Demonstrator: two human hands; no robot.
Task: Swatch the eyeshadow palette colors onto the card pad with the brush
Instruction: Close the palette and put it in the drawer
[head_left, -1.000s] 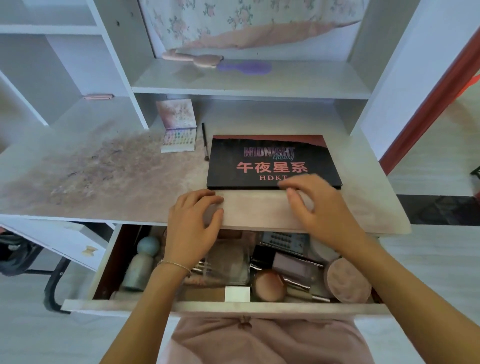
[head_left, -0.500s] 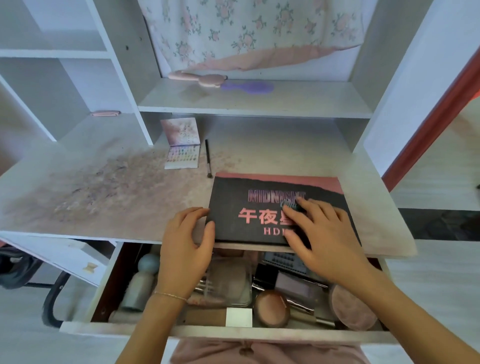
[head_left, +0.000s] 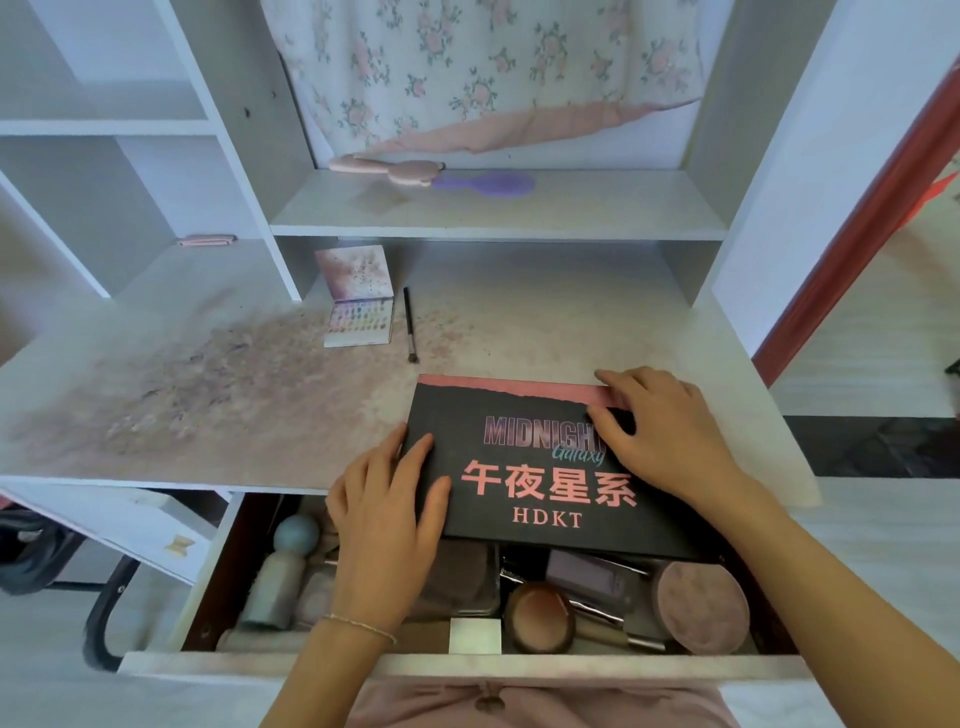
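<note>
A large black eyeshadow palette (head_left: 545, 483) with pink lettering lies shut at the desk's front edge, its near side sticking out over the open drawer. My left hand (head_left: 384, 519) rests on its left edge, fingers and thumb lying on the lid. My right hand (head_left: 670, 436) lies flat on the lid's right part, its fingers reaching the far pink edge. Further back stands a small open pad (head_left: 361, 325) with rows of coloured dots. Just to its right, a thin black brush (head_left: 409, 325) lies on the desk (head_left: 208, 395), untouched.
The open drawer (head_left: 467, 667) beneath my hands holds several cosmetics: a round puff (head_left: 701, 605), a blush compact (head_left: 540, 616), a pale bottle (head_left: 280, 571). A purple hairbrush (head_left: 488, 184) lies on the shelf above. White shelf walls flank the desk.
The black palette has slid toward me and now overhangs the drawer. Both hands came along with it, and my right hand has reached up to its far edge.
</note>
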